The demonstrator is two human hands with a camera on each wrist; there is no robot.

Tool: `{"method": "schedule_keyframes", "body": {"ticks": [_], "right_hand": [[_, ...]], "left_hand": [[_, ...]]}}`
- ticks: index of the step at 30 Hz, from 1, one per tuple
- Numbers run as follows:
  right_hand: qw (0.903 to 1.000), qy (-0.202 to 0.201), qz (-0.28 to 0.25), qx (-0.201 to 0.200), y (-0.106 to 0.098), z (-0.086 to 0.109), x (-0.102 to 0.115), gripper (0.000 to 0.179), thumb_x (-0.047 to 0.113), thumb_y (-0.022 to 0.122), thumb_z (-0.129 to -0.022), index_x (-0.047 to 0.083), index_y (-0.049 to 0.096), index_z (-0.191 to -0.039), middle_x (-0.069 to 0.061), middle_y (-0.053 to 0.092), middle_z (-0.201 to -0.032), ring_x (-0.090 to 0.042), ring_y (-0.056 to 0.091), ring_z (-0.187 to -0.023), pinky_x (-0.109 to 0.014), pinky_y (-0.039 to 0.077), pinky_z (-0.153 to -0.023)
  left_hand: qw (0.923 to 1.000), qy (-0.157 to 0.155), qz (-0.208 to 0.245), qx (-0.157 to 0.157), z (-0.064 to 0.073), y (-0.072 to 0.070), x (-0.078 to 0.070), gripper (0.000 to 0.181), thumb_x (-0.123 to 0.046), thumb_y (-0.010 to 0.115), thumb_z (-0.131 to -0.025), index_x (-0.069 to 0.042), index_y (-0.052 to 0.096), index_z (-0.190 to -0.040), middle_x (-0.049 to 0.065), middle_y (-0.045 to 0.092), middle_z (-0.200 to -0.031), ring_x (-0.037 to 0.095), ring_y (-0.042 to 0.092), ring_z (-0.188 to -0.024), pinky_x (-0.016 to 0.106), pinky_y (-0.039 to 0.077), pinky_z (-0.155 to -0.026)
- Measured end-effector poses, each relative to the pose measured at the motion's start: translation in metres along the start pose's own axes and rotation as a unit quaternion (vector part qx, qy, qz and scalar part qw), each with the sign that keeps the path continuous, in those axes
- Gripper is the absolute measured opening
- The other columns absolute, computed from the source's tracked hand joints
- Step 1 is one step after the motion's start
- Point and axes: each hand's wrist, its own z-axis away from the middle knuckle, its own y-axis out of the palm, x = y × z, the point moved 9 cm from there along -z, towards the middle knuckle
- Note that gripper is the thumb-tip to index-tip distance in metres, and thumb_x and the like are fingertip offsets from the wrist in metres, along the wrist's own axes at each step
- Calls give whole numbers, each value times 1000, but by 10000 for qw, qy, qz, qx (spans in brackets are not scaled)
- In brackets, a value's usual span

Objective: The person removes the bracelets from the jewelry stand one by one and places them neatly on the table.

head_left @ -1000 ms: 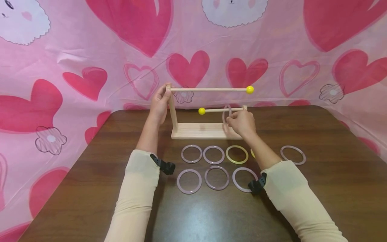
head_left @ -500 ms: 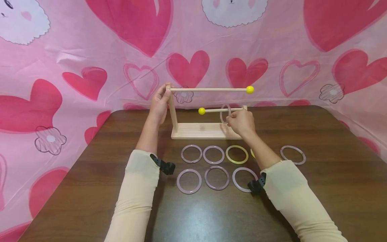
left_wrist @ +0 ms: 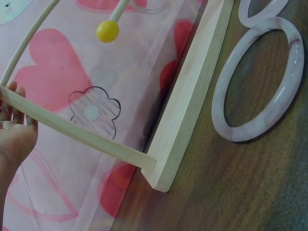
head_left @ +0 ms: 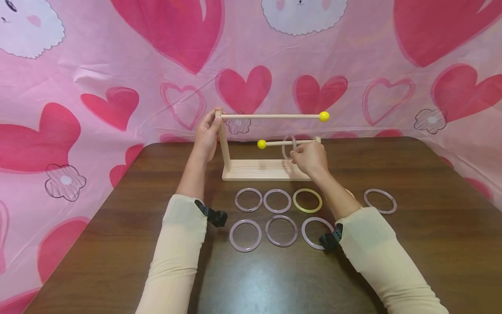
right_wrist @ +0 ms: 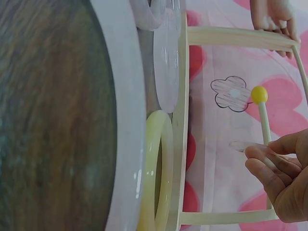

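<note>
A wooden stand (head_left: pixel 259 171) carries two horizontal rods. The upper rod (head_left: pixel 274 116) has a yellow ball at its right end, and the lower rod (head_left: pixel 271 143) has one at its left end. My left hand (head_left: pixel 205 135) grips the top of the left post (left_wrist: pixel 77 129). Fingers and thumb of my right hand (head_left: pixel 312 158) pinch a pale purple bangle (head_left: pixel 284 151), which is around the lower rod, between the ball and the right post. Part of that bangle is hidden behind my fingers.
Several pale purple bangles (head_left: pixel 245 249) lie flat in rows before the stand, with a yellow bangle (head_left: pixel 307 211) among them. My right forearm mostly covers another yellow one. A single purple bangle (head_left: pixel 380 212) lies apart at right. Behind the table hangs a pink heart-patterned cloth (head_left: pixel 243 48).
My right hand has shifted slightly left, and the bangle has moved left along the lower rod towards its yellow ball. My left hand has stayed on the post.
</note>
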Motion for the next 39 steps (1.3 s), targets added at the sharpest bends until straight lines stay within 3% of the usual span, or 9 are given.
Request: {"method": "schedule_keyframes", "body": {"ticks": [10, 16, 19, 23, 24, 27, 30, 34, 39], "right_hand": [[10000, -28, -11, 63, 3, 0, 6, 20, 14, 57, -86, 4, 74, -92, -8, 69, -74, -28, 66, -82, -40, 47, -70], [9999, 26, -85, 71, 6, -1, 8, 21, 14, 57, -86, 3, 73, -94, -9, 69, -74, -28, 65, -83, -44, 44, -79], [9999, -92, -48, 36, 7, -1, 12, 20, 13, 57, -86, 3, 74, -92, -9, 69, -72, -28, 66, -81, -44, 33, -96], [9995, -308, 43, -11, 8, -1, 18, 19, 13, 58, -85, 4, 74, -88, -7, 69, -71, -27, 66, -82, -47, 4, -107], [9996, -287, 6, 7, 9, -1, 18, 19, 13, 58, -85, 4, 74, -89, -7, 69, -71, -26, 66, -81, -47, 4, -107], [9997, -173, -116, 84, 11, -1, 17, 19, 13, 58, -86, 3, 74, -91, -8, 69, -73, -26, 66, -81, -42, 25, -100], [9995, -39, -267, 168, 14, 0, 16, 20, 13, 58, -86, 2, 73, -93, -10, 69, -75, -26, 67, -78, -35, 43, -75], [9995, -60, -280, 163, 15, 0, 19, 19, 12, 58, -86, 2, 73, -93, -10, 69, -74, -25, 67, -76, -31, 45, -58], [9996, -128, -233, 115, 17, 0, 24, 18, 13, 60, -86, 3, 74, -91, -8, 69, -73, -23, 67, -75, -31, 44, -61]], "left_hand": [[10000, 46, 21, 5, 1, 0, -1, 36, -4, 43, -96, 12, 39, -129, -1, 55, -98, 28, 44, -106, 22, 37, -86], [10000, 47, 20, 16, 1, 0, -1, 34, -5, 43, -96, 10, 42, -127, -2, 55, -96, 26, 45, -104, 23, 36, -88], [10000, 77, 59, 20, 1, 0, -2, 29, -5, 43, -96, 6, 47, -123, -2, 56, -96, 20, 47, -99, 24, 36, -88], [9999, 99, 68, 43, 1, 0, -2, 28, -4, 44, -96, 7, 47, -122, -3, 56, -94, 14, 49, -93, 23, 37, -86], [9999, 99, 71, 49, 1, 0, -2, 30, -4, 44, -96, 9, 45, -123, -3, 56, -94, 13, 49, -93, 23, 37, -86], [9999, 88, 97, 52, 0, 0, -2, 31, -4, 43, -96, 10, 43, -123, -3, 56, -93, 12, 49, -92, 23, 37, -85], [9999, 71, 112, 8, 0, 0, -1, 26, -3, 44, -96, 6, 48, -120, -3, 56, -94, 12, 50, -92, 23, 37, -85], [9999, 51, 100, -5, 0, 0, -1, 23, -3, 44, -96, 1, 51, -118, -3, 56, -94, 12, 49, -92, 23, 37, -85], [10000, 28, 63, -30, 0, -1, -1, 23, -4, 44, -96, 0, 52, -117, -3, 56, -94, 13, 50, -93, 23, 37, -85]]}}
